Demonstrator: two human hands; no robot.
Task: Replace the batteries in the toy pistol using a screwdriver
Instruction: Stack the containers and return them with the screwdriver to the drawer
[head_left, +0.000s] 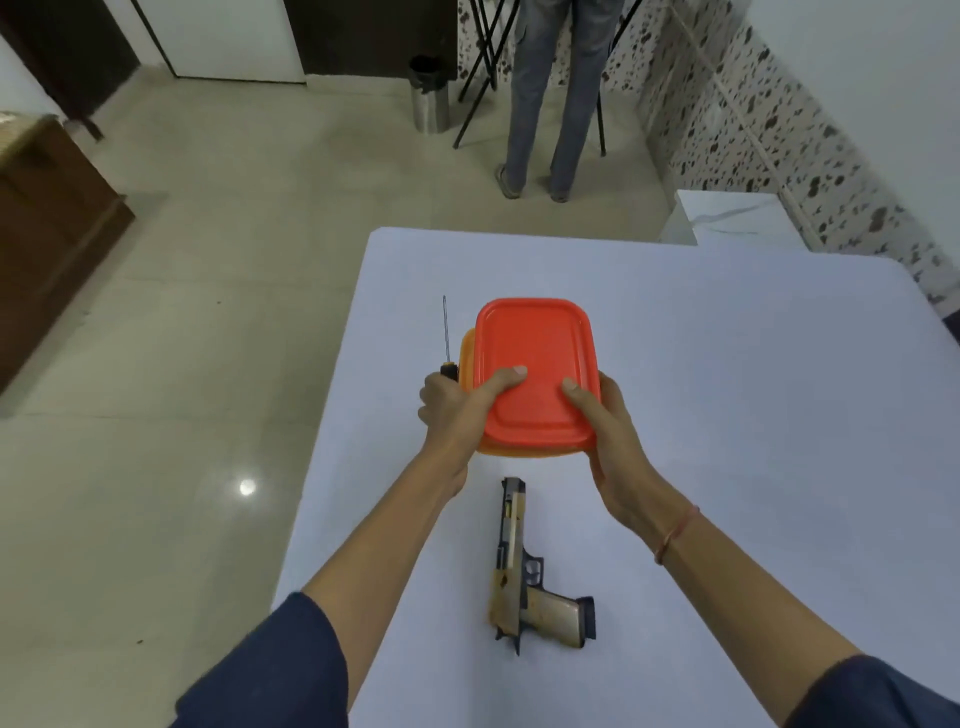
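A gold and black toy pistol (524, 582) lies flat on the white table (727, 415), barrel pointing away from me, between my forearms. Both hands hold an orange plastic box with a red lid (535, 364) above the table. My left hand (457, 410) grips the box's left side, thumb on the lid, and its fingers also hold a screwdriver (447, 343) whose thin shaft points away from me. On the right side my right hand (608, 436) grips the box, thumb lying on the lid. What the box contains is hidden.
The table's left edge runs close to my left arm, with tiled floor beyond. A person stands by a black tripod (483, 78) at the back, near a steel bin (431, 96). A white block (722, 218) sits behind the table's far right corner. Brown furniture (47, 218) stands at the left.
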